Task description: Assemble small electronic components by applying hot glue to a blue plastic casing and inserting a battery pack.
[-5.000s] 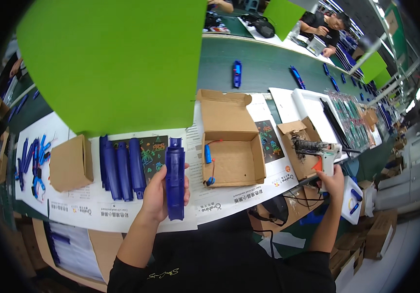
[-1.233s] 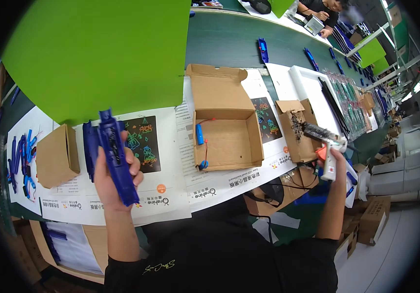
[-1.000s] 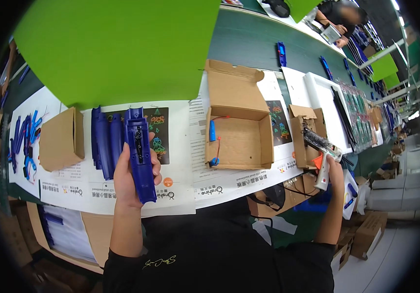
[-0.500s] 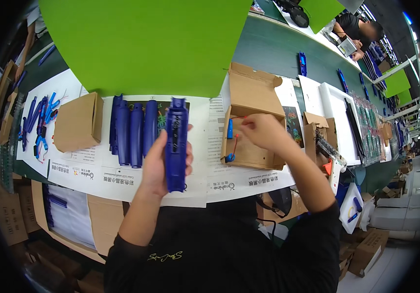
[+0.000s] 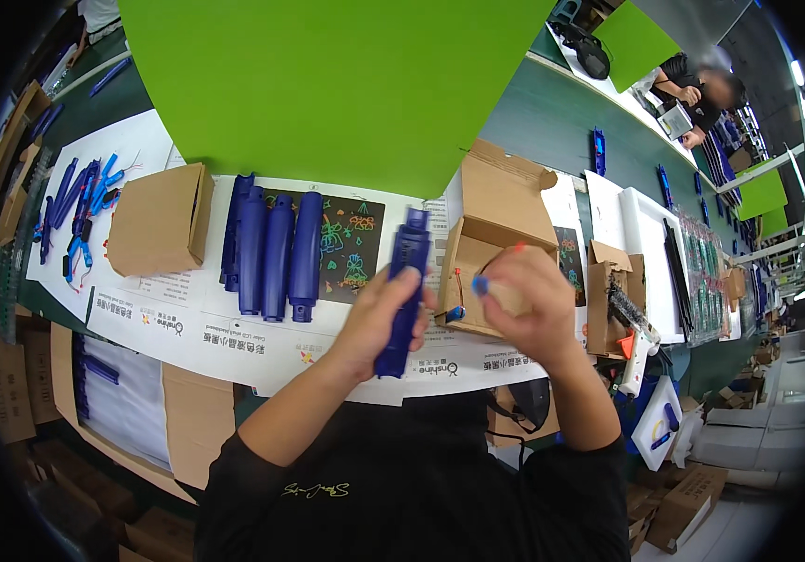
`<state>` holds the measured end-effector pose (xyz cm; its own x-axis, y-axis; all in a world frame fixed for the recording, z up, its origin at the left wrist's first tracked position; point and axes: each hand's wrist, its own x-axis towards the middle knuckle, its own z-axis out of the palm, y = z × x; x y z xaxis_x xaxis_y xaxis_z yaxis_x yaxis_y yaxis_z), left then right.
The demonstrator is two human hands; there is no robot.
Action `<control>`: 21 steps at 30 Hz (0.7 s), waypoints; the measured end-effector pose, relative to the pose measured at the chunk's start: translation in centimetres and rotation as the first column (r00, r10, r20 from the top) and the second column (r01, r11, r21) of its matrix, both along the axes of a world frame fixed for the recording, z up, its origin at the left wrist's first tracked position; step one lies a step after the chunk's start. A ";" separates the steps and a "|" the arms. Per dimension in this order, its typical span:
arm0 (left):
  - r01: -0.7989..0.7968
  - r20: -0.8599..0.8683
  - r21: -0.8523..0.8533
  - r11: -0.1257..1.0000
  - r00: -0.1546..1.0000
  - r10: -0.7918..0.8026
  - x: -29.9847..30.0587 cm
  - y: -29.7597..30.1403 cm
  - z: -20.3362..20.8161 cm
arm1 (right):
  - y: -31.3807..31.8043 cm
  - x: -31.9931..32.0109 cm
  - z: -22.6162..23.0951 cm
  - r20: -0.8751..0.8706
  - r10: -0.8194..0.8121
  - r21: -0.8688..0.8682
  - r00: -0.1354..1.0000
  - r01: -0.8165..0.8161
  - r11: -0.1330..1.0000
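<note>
My left hand (image 5: 374, 323) is closed around a long dark blue plastic half-shell (image 5: 409, 258), held tilted above the front of the table. To its right, my right hand (image 5: 531, 304) pinches a small blue battery (image 5: 480, 285). A bit of red, perhaps its plug, shows above the knuckles. Behind that hand stands an open cardboard box (image 5: 482, 239). Inside it lies another blue battery (image 5: 456, 314) with a red lead. Several dark blue shells (image 5: 278, 253) lie side by side to the left, partly over a black sheet with coloured drawings (image 5: 351, 245).
A closed-looking cardboard box (image 5: 157, 220) stands at the left beside a heap of wired blue batteries (image 5: 93, 201). A green panel (image 5: 327, 84) rises at the back. At the right are a glue gun (image 5: 639, 351) and a white foam tray (image 5: 641, 225). Another person (image 5: 693, 98) works far right.
My right hand has picked a blue battery out of the open box and drawn it nearer. My left hand has shifted the half-shell rightward and tilted it. The view has turned slightly.
</note>
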<state>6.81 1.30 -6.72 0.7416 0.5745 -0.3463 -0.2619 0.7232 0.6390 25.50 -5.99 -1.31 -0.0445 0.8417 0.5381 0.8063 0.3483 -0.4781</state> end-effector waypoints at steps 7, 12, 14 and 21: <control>0.081 0.033 0.101 0.992 0.996 -0.085 1.0 -0.5 1.2 | -1.1 -0.5 -0.6 0.136 0.158 0.077 0.978 -0.169 0.983; 0.058 -0.067 0.042 0.997 0.996 -0.055 0.6 -0.8 1.5 | -1.3 -1.2 -1.6 0.174 0.220 0.059 0.960 -0.233 0.971; 0.059 -0.085 0.044 0.997 0.995 -0.055 0.6 -1.0 1.3 | -1.4 -1.3 -2.0 0.159 0.214 0.065 0.964 -0.226 0.972; 0.090 -0.013 0.087 0.992 0.996 -0.089 0.5 -1.1 1.4 | -2.4 -1.4 -3.1 0.000 0.130 0.113 0.992 -0.129 0.985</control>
<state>7.33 0.21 -5.34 0.7884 0.5344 -0.3048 -0.1924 0.6847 0.7029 24.15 -8.39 -4.40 -0.1447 0.7634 0.6295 0.7477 0.5011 -0.4358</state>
